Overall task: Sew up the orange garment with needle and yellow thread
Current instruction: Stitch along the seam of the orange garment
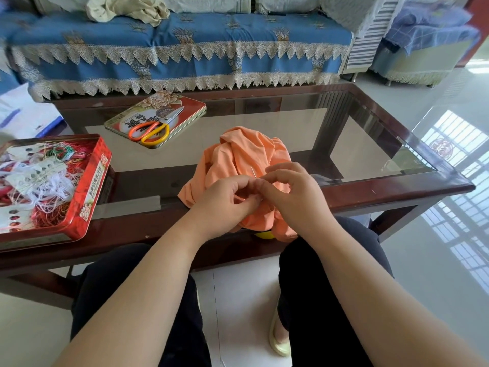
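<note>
**A:** Where has the crumpled orange cloth garment (238, 160) ended up?

**B:** Heaped at the desk's (370, 193) near edge, spilling over it toward the lap, so the seam sits right under both hands.

**A:** And the hands?

**B:** The left hand (225, 202) has its fingers curled, pinching a fold of the cloth, probably to keep it taut. The right hand (288, 192) pinches at the same spot, thumb meeting forefinger; the thin steel needle (253, 172) stands up just above those fingertips. The yellow thread itself is too fine to make out.

**A:** The tools?

**B:** The orange-and-yellow-handled scissors (156, 128) lie on the flat red tin lid (185, 107) toward the far left, within reach for cutting. The open red tin of tangled threads (87, 197) sits at the near left corner.
</note>
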